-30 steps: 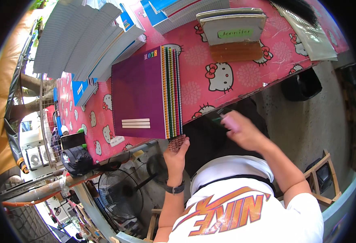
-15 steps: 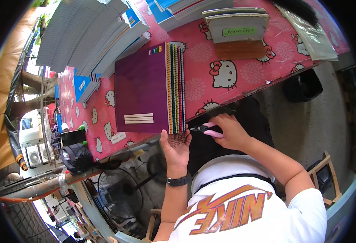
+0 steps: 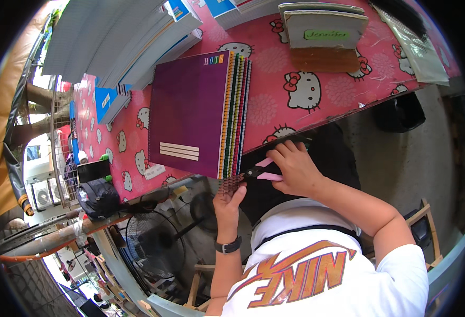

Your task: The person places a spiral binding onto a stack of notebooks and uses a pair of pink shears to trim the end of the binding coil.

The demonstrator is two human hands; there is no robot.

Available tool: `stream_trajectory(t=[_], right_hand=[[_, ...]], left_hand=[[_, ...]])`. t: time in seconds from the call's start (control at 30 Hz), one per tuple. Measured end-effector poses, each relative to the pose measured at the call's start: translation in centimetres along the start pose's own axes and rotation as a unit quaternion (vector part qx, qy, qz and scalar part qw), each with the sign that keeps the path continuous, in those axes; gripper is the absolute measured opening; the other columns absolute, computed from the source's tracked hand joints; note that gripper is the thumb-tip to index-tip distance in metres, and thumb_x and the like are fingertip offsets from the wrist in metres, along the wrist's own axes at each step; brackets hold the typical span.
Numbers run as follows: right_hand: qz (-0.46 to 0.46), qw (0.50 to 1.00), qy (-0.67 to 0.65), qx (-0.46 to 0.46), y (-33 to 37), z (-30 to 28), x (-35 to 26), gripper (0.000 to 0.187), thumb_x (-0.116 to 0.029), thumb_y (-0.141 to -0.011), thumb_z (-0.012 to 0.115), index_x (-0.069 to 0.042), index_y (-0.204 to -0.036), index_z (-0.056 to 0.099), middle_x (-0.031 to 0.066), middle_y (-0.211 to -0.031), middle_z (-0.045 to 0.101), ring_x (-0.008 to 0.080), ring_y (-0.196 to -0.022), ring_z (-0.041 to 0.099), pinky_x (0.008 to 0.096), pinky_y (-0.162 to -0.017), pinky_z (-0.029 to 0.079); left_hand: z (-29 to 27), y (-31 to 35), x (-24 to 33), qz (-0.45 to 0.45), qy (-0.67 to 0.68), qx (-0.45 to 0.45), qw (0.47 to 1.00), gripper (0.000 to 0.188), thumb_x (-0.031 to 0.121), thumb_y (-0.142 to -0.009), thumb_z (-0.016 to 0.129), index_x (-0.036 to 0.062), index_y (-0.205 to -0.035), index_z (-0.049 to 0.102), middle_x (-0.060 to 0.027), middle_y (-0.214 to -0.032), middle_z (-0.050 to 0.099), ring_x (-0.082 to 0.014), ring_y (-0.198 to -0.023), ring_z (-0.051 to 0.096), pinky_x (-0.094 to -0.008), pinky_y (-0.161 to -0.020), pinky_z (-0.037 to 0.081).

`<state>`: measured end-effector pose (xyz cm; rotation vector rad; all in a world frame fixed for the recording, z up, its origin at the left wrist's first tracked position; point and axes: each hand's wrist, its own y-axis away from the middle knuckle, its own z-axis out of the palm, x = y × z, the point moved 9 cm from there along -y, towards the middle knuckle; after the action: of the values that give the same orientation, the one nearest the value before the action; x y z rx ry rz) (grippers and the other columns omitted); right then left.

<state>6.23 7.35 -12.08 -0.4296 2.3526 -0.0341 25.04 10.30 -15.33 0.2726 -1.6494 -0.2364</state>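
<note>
A stack of spiral-bound notebooks [image 3: 187, 111] with a purple cover on top lies tilted on the table, its bound edge fanned to the right. Dark spiral coil ends [image 3: 231, 185] stick out past the near corner. My left hand [image 3: 227, 208], with a black watch on its wrist, is closed around these ends from below, thumb on the right; some fingers are hidden. In my right hand [image 3: 298, 171] is a pair of cutting pliers [image 3: 269, 176] with pink handles spread apart. Their black jaws point left at the near end of the bindings; whether they touch a wire I cannot tell.
Tall stacks of ruled paper [image 3: 111, 42] stand at the back left of the pink patterned table [image 3: 264, 108]. A card stand [image 3: 325, 37] and a clear plastic bag [image 3: 417, 47] are toward the back right. Below are a fan [image 3: 156, 243] and a black bin [image 3: 400, 112].
The notebook stack has turned slightly clockwise. My left thumb has moved off the cover down to the coil ends. The pliers have shifted slightly down, and their handles look wider apart.
</note>
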Motion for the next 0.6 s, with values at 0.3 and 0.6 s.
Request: stream_trajectory(t=[0.3,0.6], right_hand=[[-0.020,0.996,0.070,0.042,-0.5,-1.8,-1.3,0.051,-0.022,-0.056,0.074,-0.004,-0.099,0.055,0.0090,-0.094,0.054,0.0261,-0.090,0.051,0.0378,-0.075,0.037],[-0.070,0.992,0.099,0.016,-1.4,-1.7,-1.7,0.041,-0.026,-0.063,0.073,-0.006,-0.094,0.055,0.0081,-0.093,0.054,0.0237,-0.092,0.052,0.0363,-0.075,0.038]], left_hand=[[-0.4,0.2,0.9,0.061,-0.034,0.118,0.991,0.015,0.004,-0.080,0.068,-0.0036,-0.091,0.063,-0.0041,-0.081,0.064,-0.0079,-0.072,0.057,-0.0212,-0.067,0.047],[-0.7,0.3,1.2,0.083,-0.056,0.125,0.987,0.016,0.004,-0.080,0.069,-0.0043,-0.092,0.063,-0.0040,-0.081,0.064,-0.0065,-0.071,0.055,-0.0204,-0.065,0.046]])
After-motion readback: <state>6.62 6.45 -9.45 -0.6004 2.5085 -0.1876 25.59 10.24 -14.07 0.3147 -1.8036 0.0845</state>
